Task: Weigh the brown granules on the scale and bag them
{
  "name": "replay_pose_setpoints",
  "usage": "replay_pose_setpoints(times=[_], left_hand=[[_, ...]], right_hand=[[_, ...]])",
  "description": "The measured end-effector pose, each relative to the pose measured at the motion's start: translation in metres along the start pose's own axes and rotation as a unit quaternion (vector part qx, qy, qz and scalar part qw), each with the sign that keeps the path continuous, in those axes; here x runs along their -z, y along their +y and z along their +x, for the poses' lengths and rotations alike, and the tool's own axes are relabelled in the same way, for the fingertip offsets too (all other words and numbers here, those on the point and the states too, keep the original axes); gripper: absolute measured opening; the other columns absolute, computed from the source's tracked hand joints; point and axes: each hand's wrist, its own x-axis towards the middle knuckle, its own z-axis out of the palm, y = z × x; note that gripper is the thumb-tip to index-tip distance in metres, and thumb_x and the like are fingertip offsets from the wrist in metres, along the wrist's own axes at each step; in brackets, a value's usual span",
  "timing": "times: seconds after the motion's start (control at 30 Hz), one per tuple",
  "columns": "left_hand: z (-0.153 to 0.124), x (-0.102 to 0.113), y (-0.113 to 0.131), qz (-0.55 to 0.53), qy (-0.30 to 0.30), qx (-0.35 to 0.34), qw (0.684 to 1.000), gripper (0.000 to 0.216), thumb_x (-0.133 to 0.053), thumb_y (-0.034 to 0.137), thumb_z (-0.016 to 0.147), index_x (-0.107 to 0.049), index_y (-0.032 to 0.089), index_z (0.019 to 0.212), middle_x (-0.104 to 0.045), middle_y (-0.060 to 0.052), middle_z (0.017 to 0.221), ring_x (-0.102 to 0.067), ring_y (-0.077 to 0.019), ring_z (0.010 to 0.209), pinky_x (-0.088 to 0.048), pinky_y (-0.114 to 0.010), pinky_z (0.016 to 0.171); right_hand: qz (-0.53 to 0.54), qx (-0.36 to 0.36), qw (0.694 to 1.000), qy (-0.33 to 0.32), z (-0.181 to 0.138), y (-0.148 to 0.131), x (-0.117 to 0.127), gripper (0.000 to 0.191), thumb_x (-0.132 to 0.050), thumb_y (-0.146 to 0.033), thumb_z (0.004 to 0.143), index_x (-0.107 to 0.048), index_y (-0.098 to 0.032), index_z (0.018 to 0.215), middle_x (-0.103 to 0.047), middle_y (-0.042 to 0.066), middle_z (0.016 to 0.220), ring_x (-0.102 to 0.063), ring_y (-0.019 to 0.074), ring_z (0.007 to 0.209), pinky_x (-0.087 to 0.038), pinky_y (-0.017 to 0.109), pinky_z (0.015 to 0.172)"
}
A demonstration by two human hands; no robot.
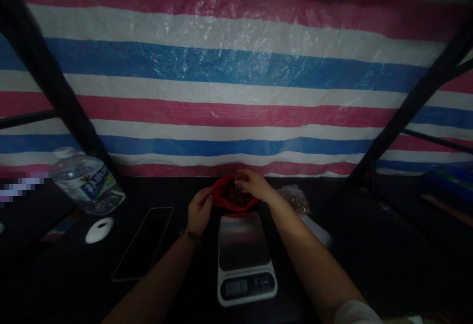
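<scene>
A red bag [232,197], open-mouthed and filled with dark brown bits, sits at the far edge of the desk [369,255], just beyond a kitchen scale [246,257]. The left hand [199,211] pinches its left rim shut-fingered; the right hand [253,183] reaches into the top, fingers bunched together on the contents.

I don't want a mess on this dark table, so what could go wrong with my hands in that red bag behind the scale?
1. The left hand holds the red bag only at its rim while the right hand reaches in; the bag could tip and spill its dark contents.
2. The kitchen scale sits right in front of the bag, so spilled bits may land on its plate.
3. The phone lies beside the left forearm and could get nudged in this dim light.
</scene>
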Motion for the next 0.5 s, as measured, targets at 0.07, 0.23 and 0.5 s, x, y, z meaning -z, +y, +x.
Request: replay_pose_setpoints(times=[0.07, 0.23, 0.5], left_hand=[[0.001, -0.002, -0.004, -0.024, -0.004, 0.01, 1.0, 0.029, -0.051, 0.025, 0.078, -0.065, 0.018, 0.102, -0.063, -0.007, 0.113, -0.056, -0.0216, 0.109, -0.041, -0.039, 0.101], [0.004, -0.012, -0.016, -0.089, -0.025, 0.086, 0.992, 0.062, -0.059, 0.016, 0.069, -0.044, 0.018, 0.129, -0.051, -0.012, 0.131, -0.051, -0.0234, 0.119, -0.044, -0.038, 0.098], [0.017, -0.014, -0.011, 0.042, -0.193, 0.084, 0.977, 0.06, -0.075, 0.021, 0.057, -0.058, 0.016, 0.115, -0.068, -0.008, 0.106, -0.064, -0.0249, 0.096, -0.049, -0.036, 0.088]], right_hand=[[-0.101, -0.019, 0.995, -0.003, -0.002, 0.01, 0.0, 0.036, -0.066, -0.019, 0.072, -0.057, -0.018, 0.106, -0.067, 0.004, 0.093, -0.063, 0.0158, 0.079, -0.049, 0.026, 0.067], [-0.363, -0.025, 0.931, -0.01, -0.01, 0.024, 0.007, 0.019, -0.06, -0.007, 0.072, -0.067, -0.012, 0.088, -0.066, 0.015, 0.097, -0.061, 0.0252, 0.093, -0.044, 0.033, 0.083], [-0.368, 0.03, 0.925, -0.094, -0.013, 0.027, -0.021, 0.034, -0.052, -0.005, 0.076, -0.064, -0.014, 0.107, -0.065, 0.014, 0.109, -0.06, 0.0239, 0.102, -0.042, 0.031, 0.09]])
